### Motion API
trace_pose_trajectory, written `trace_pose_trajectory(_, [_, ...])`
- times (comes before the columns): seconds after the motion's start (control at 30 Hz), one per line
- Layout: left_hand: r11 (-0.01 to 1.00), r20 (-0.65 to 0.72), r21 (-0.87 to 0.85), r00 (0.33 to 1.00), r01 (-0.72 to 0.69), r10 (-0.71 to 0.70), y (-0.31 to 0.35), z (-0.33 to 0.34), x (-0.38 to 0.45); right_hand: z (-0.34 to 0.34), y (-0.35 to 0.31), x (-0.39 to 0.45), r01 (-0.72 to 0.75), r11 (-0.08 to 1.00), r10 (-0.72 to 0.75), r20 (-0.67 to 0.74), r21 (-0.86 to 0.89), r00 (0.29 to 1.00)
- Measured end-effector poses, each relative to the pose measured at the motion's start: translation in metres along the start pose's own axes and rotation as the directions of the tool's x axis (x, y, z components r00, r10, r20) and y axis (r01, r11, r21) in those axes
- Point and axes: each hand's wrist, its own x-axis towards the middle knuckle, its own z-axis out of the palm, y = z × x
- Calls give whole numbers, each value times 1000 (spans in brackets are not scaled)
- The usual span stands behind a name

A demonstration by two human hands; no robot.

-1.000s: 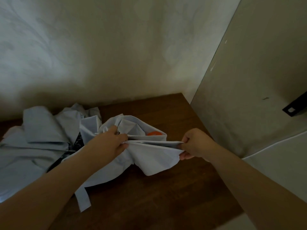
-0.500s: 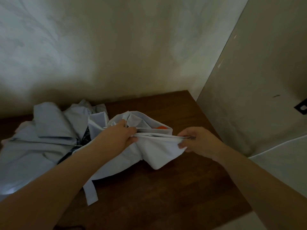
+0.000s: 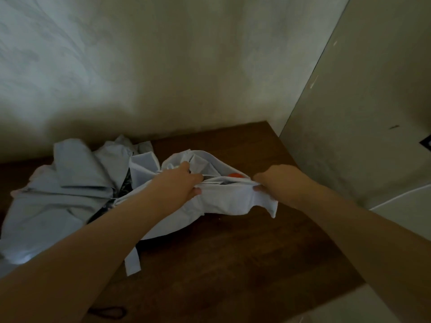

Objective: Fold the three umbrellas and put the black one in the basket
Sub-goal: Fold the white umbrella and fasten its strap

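Moved: over the last second both hands have come closer together along the pleat of the pale umbrella (image 3: 224, 201); the right one has turned from a fist to a knuckles-up pinch.
Umbrella in hand: pale grey canopy, bunched, lying on the worktop (image 3: 245, 259) towards its back right corner; an orange part (image 3: 235, 175) shows just behind the pinched fold; a strap (image 3: 133, 262) hangs from it towards the front edge.
Left hand (image 3: 180, 183): closed, thumb under and fingers over, pinching the gathered fold at its left end.
Right hand (image 3: 277, 183): closed on the same fold at its right end, fingertips tucked beneath the cloth.
Second umbrella (image 3: 70, 190): pale too, slumped open at the back left of the worktop, touching the first.
Black umbrella: cannot tell; only a dark patch (image 3: 126, 183) shows between the two pale canopies.
Basket: not in view.
Front edge: a dark cord loop (image 3: 107, 312) lies apart from the cloth.
Handling: likely light, thin, limp and a little slippery cloth over stiff ribs, so pleats will slump unless kept taut.
Where to hold: probably at the rib lines and hem, gathering pleat by pleat, then wrapping with the strap.
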Motion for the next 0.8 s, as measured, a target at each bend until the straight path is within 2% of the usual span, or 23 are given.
trace_pose_trajectory(0.07, [1000, 5, 0, 1000, 1, -1, -2, -1, 1, 3, 7, -11, 37, 989, -45, 51, 144, 998])
trace_pose_trajectory(0.13, [1000, 13, 2, 1000, 4, -4, -5, -1, 1, 4, 15, -19, -13, 919, -16, 72, 394, 997])
trace_pose_trajectory(0.17, [1000, 14, 4, 1000, 2, -2, -5, -2, 2, 5, 19, -21, -34, 895, -2, 81, 445, 997])
trace_pose_trajectory(0.2, [1000, 14, 5, 1000, -2, 2, -3, -3, 2, 7, 22, -23, -36, 906, 3, 79, 422, 997])
trace_pose_trajectory(0.27, [1000, 19, 5, 1000, -7, 7, 0, -4, 3, 6, 27, -23, -49, 985, 47, 14, 164, 999])
trace_pose_trajectory(0.33, [1000, 23, 2, 1000, -1, 1, 0, -4, 4, 2, 27, -25, -72, 995, 64, -114, -64, 991])
trace_pose_trajectory(0.4, [1000, 19, -11, 1000, 2, -2, -1, -4, 5, 0, 21, -28, -24, 1000, 27, -186, 18, 982])
trace_pose_trajectory(0.47, [1000, 20, -12, 1000, 2, -1, -1, -5, 5, 0, 1, -29, 112, 969, -60, -230, 221, 971])
trace_pose_trajectory(0.57, [1000, 16, 2, 1000, -7, 7, 2, -6, 6, 4, -34, -19, 292, 898, -190, -310, 328, 932])
trace_pose_trajectory(0.7, [999, 17, 26, 1000, -27, 27, 7, -6, 5, 7, -51, 5, 274, 898, -180, -281, 345, 943])
trace_pose_trajectory(0.8, [999, 18, 25, 999, -37, 36, 4, -4, 2, 9, -48, 11, 178, 883, -121, -155, 435, 980])
